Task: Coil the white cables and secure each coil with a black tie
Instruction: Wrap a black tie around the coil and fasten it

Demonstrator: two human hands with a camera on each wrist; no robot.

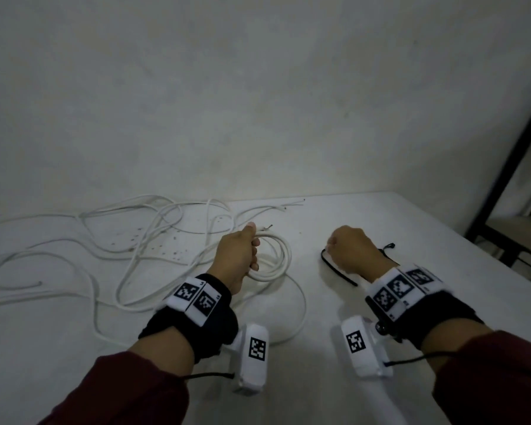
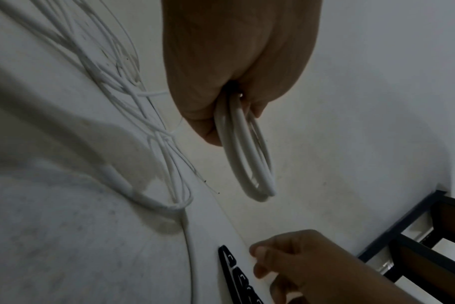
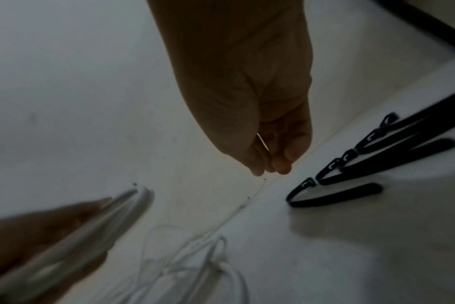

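Observation:
My left hand (image 1: 253,250) grips a small coil of white cable (image 1: 281,256) just above the white table (image 1: 411,228); in the left wrist view the coil's loops (image 2: 249,164) hang from the curled fingers (image 2: 208,131). A tail of that cable (image 1: 301,305) curves back across the table toward me. Several black ties (image 3: 351,164) lie side by side to the right. My right hand (image 1: 331,243) hovers over them with fingers curled and tips together (image 3: 269,168), and I see nothing held in them. One tie (image 1: 337,269) shows under that hand.
Loose white cables (image 1: 120,240) sprawl in tangled loops over the table's left half, their bare ends (image 1: 292,205) near the wall. A dark frame and a chair (image 1: 515,228) stand off the table's right edge. A plain wall rises directly behind the table.

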